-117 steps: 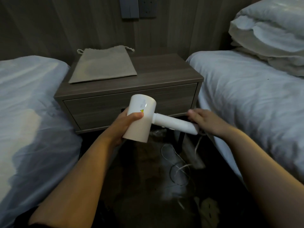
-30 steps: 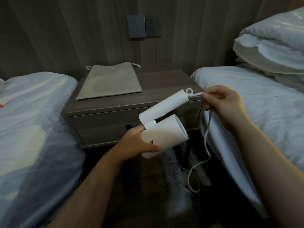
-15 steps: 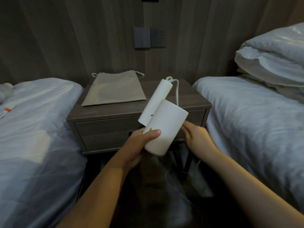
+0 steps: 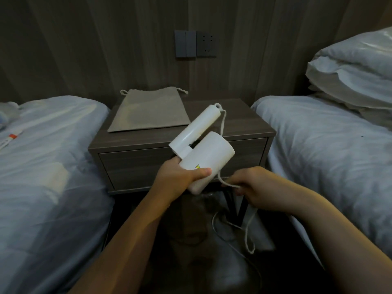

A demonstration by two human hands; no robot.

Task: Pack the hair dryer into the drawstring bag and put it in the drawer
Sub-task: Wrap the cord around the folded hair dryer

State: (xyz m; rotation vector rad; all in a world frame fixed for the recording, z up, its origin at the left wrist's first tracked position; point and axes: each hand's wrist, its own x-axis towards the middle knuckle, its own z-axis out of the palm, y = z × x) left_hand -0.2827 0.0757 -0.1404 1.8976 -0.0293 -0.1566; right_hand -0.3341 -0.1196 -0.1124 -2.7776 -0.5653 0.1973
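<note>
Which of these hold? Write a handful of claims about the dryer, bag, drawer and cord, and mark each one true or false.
1. The left hand grips the barrel of the hair dryer. True.
2. The drawstring bag already holds the dryer. False: it lies flat on the nightstand, and the dryer is held in the air in front of it.
3. The drawer is shut. True.
4. The right hand is empty. False: its fingers pinch the white cord.
5. The dryer's handle is folded in toward the barrel. True.
</note>
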